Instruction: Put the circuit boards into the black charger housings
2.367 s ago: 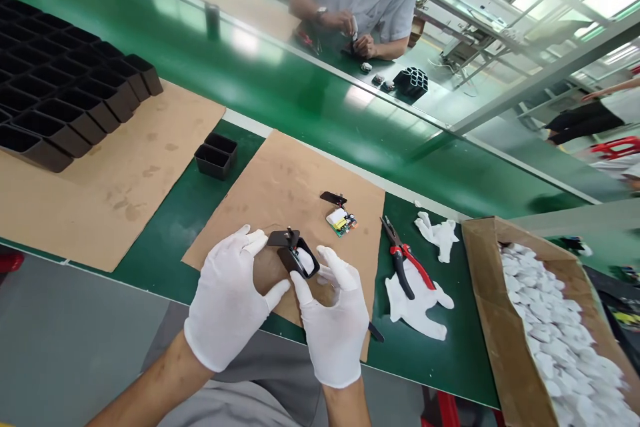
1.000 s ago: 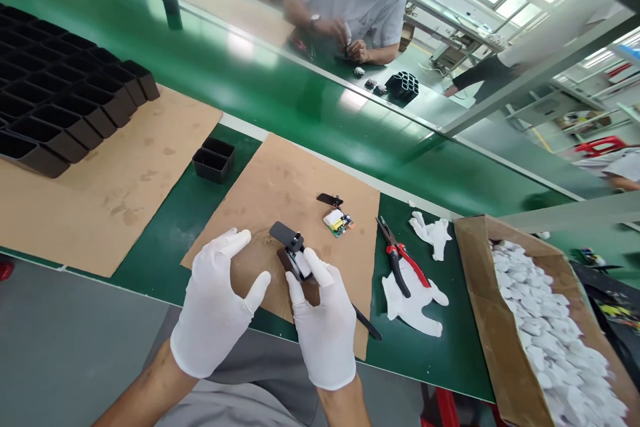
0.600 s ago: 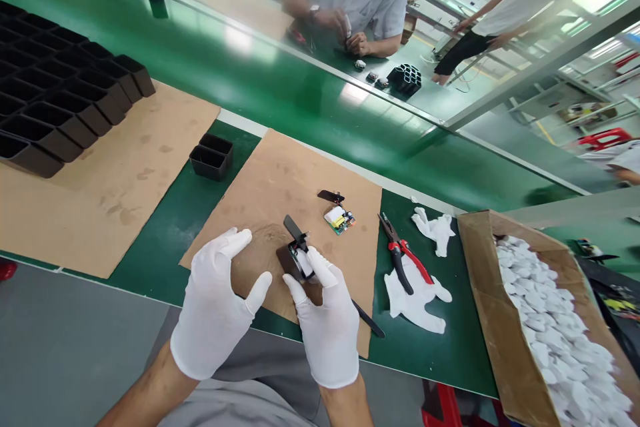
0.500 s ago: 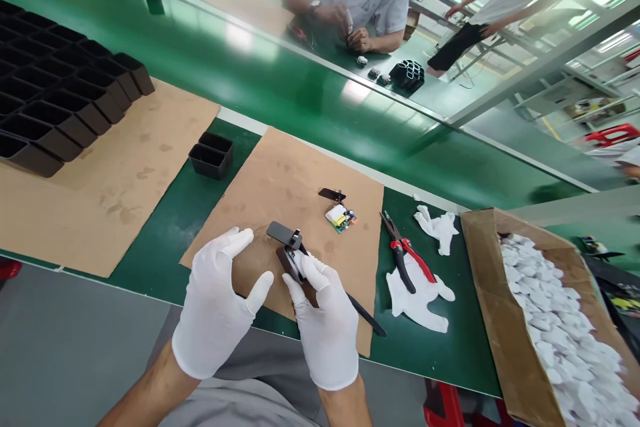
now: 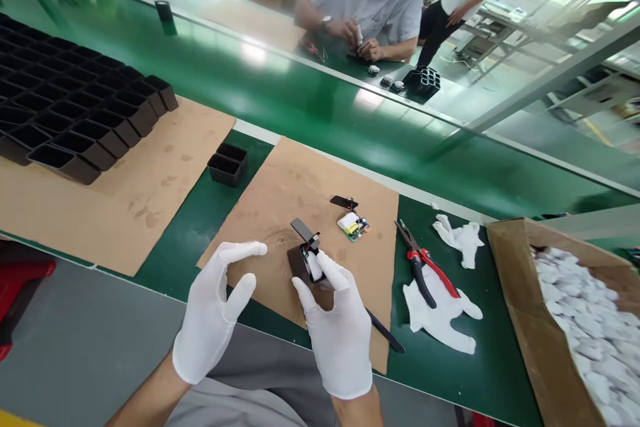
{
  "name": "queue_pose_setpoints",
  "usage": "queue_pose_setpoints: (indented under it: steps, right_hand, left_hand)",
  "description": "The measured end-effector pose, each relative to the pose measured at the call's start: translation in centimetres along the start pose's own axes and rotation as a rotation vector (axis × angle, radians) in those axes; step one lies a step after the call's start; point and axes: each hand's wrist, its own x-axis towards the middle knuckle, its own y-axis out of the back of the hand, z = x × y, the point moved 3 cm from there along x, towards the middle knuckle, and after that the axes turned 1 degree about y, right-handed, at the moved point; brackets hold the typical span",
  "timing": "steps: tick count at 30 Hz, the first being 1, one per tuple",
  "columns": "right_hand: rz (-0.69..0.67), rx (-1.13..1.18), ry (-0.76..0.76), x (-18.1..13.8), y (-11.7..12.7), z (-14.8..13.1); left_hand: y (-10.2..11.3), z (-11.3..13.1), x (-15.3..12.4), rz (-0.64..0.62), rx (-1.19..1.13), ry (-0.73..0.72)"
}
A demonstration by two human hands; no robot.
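Observation:
My right hand [image 5: 337, 327], in a white glove, pinches a small black plastic case [image 5: 299, 265] between thumb and fingers. White and metallic parts show at the case's open top, and a flat black plate [image 5: 302, 230] sticks out above it to the left. Left of the case, my gloved left hand [image 5: 215, 307] holds nothing, its thumb and fingers apart. Beyond the case a small circuit board [image 5: 354, 225] with yellow and white parts lies on the brown cardboard sheet [image 5: 280, 193], with a second black plate [image 5: 344, 202] beside it. A thin black strip [image 5: 387, 333] is partly hidden behind my right hand.
Red-and-black pliers [image 5: 423, 260] rest on a white glove [image 5: 440, 313] at the right, near another crumpled glove [image 5: 460, 237]. A cardboard box [image 5: 520, 320] holds many white pieces. Two joined black cases [image 5: 227, 165] stand left, near rows of black cases [image 5: 85, 127]. A co-worker sits opposite.
The view has shifted, moving the table items rightward in the picture. My left hand is farther from the case. The case in my right hand has turned, so more of its dark side shows.

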Motion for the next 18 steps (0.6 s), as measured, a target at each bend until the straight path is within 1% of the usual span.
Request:
queue_pose_setpoints:
  steps: [3,6,9,10,12,13,16,18]
  right_hand:
    - [0.002,-0.016,0.030,0.0,-0.3,-0.2]
    - [0.018,-0.116,0.028,-0.2,-0.6,-0.2]
    - [-0.018,-0.236,0.028,-0.2,-1.0,-0.3]
    - [-0.029,-0.239,0.029,-0.2,-1.1,-0.4]
    - [-0.014,-0.108,-0.033,-0.1,-0.7,-0.4]
    - [0.015,0.018,-0.111,0.0,-0.4,-0.4]
    - [0.128,0.471,-0.413,0.1,0.7,0.0]
    - [0.176,0.647,-0.524,0.1,1.3,0.2]
  left_hand:
    - [0.0,-0.2,-0.1,0.001,0.005,0.013]
    - [-0.1,-0.4,-0.2,-0.002,0.032,0.017]
    - [-0.1,-0.4,-0.2,0.005,0.073,0.015]
    - [-0.1,-0.4,-0.2,0.010,0.082,0.009]
    - [-0.1,-0.4,-0.3,0.018,0.094,0.001]
    - [-0.1,-0.3,-0.3,0.023,0.097,0.000]
    - [-0.1,-0.2,-0.4,0.038,0.103,0.008]
    - [-0.1,-0.1,-0.5,0.038,0.123,0.012]
